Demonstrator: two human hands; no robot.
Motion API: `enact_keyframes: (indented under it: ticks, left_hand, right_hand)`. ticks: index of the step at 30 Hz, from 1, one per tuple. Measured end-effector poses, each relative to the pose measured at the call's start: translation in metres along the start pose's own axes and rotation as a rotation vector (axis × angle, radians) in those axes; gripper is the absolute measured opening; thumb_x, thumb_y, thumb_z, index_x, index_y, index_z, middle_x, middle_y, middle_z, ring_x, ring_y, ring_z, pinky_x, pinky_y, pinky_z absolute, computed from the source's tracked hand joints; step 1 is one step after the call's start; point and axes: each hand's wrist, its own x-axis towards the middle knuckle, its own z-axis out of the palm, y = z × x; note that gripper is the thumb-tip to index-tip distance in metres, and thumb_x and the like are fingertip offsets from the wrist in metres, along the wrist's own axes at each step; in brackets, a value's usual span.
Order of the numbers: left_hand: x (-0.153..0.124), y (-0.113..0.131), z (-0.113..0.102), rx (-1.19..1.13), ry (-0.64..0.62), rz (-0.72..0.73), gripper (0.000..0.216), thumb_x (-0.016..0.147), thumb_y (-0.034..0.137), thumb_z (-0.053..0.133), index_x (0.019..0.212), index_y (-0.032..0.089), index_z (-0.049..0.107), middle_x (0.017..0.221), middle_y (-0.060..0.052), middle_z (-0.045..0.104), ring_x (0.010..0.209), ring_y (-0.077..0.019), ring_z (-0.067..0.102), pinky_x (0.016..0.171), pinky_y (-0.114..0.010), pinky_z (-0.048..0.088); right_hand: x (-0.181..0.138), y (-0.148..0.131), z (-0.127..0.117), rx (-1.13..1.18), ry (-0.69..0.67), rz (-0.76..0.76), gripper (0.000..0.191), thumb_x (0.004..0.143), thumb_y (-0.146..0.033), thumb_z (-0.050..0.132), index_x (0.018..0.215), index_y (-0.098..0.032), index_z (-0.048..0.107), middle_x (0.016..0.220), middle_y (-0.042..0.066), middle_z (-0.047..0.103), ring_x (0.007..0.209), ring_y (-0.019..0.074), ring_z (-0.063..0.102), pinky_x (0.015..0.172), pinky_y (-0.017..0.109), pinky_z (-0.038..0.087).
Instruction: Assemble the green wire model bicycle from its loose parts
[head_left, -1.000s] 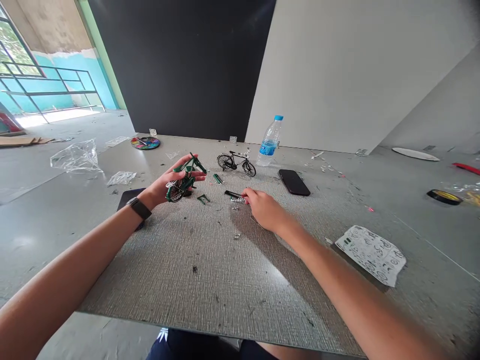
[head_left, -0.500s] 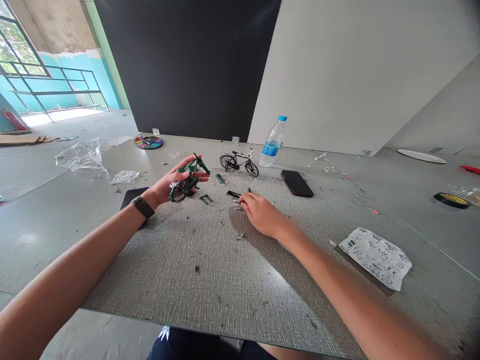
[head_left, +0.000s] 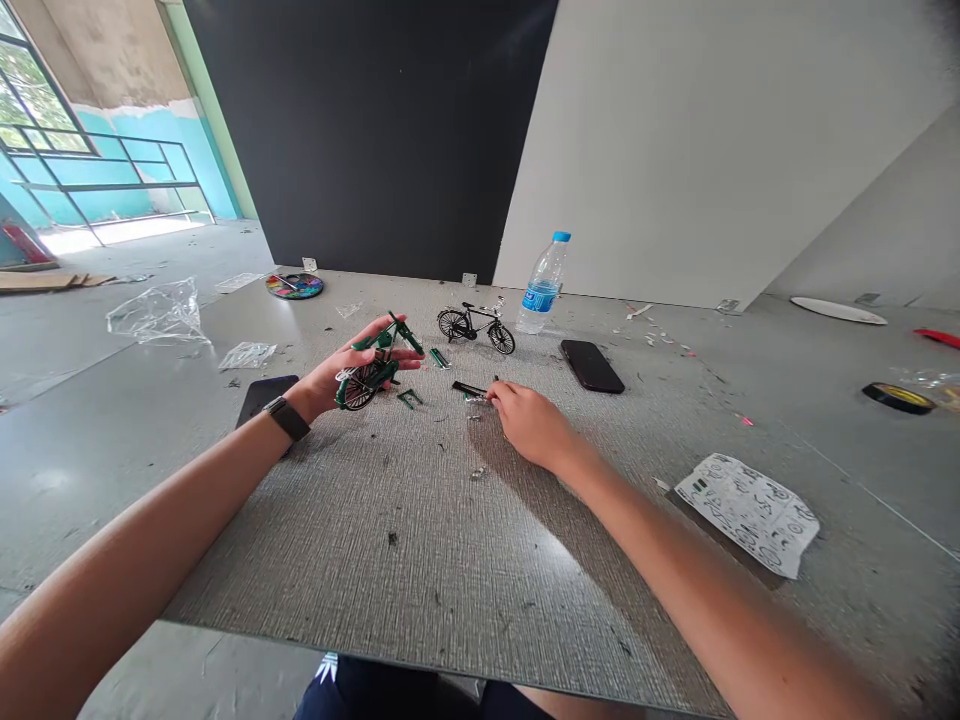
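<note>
My left hand (head_left: 341, 378), with a dark watch on the wrist, holds up a green model bicycle (head_left: 384, 352) between thumb and fingers. One black spoked wheel shows at its lower left; I see no front wheel on it. My right hand (head_left: 525, 420) is low over the table, thumb and fingertips closed together beside a dark strip-shaped part (head_left: 469, 388) and small silvery pieces (head_left: 475, 400). What the fingertips pinch, if anything, is too small to make out. Between the hands lie a small green bracket-like part (head_left: 409, 398) and a green piece (head_left: 439, 358).
A finished-looking black model bicycle (head_left: 476, 328) stands behind the parts, near a water bottle (head_left: 541, 285). A phone (head_left: 592, 366) lies right of it, and a printed sheet (head_left: 750, 512) nearer me. Another dark flat object (head_left: 264, 392) sits under my left wrist.
My right hand has shifted slightly right, uncovering more of the silvery pieces. My left hand keeps the green model bicycle, which has tilted a little.
</note>
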Motion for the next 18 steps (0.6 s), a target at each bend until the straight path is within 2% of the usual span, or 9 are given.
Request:
enact_keyframes:
  ticks: [10, 18]
  left_hand:
    - [-0.0016, 0.002, 0.0074, -0.004, -0.004, -0.004, 0.105, 0.078, 0.039, 0.081, 0.161, 0.028, 0.017, 0.139, -0.022, 0.062, 0.137, -0.0385, 0.053, 0.088, -0.039, 0.053]
    - [0.0005, -0.0008, 0.0015, 0.011, -0.015, 0.011, 0.098, 0.08, 0.038, 0.079, 0.16, 0.03, 0.023, 0.139, -0.02, 0.063, 0.135, -0.0372, 0.055, 0.089, -0.039, 0.053]
  right_hand:
    - [0.0008, 0.0023, -0.0036, -0.094, -0.015, 0.038, 0.028, 0.106, -0.019, 0.034, 0.114, -0.018, 0.061, 0.104, 0.01, 0.072, 0.087, 0.0212, 0.065, 0.069, 0.029, 0.038]
    - [0.0006, 0.0002, -0.0057, -0.127, -0.027, 0.049, 0.027, 0.105, -0.018, 0.035, 0.115, -0.018, 0.061, 0.107, 0.01, 0.073, 0.088, 0.0215, 0.067, 0.069, 0.029, 0.036]
